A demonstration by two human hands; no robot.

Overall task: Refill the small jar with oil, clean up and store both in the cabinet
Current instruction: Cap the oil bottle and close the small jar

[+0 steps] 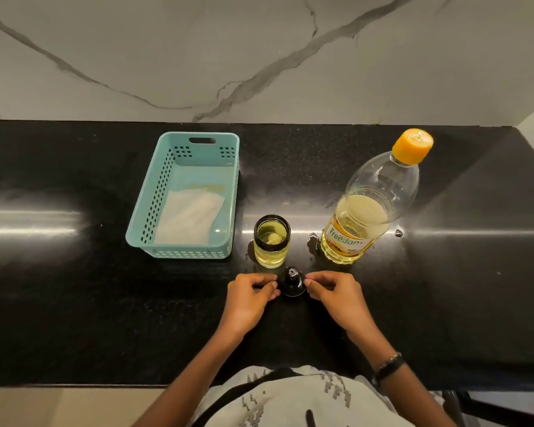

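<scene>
The small glass jar (271, 241) stands uncapped on the black counter (74, 318), holding yellow oil. Its black spout lid (291, 283) sits on the counter just in front of it. My left hand (250, 298) and my right hand (336, 295) flank the lid with curled fingers, and their fingertips touch its two sides. The big oil bottle (369, 217), roughly a third full and closed with an orange cap (413, 145), stands to the right of the jar.
A teal plastic basket (164, 192) with a white paper towel (188, 218) in it stands left of the jar. Small oil spots (313, 241) lie on the counter beside the bottle's base. A marble wall (259, 57) rises behind the counter.
</scene>
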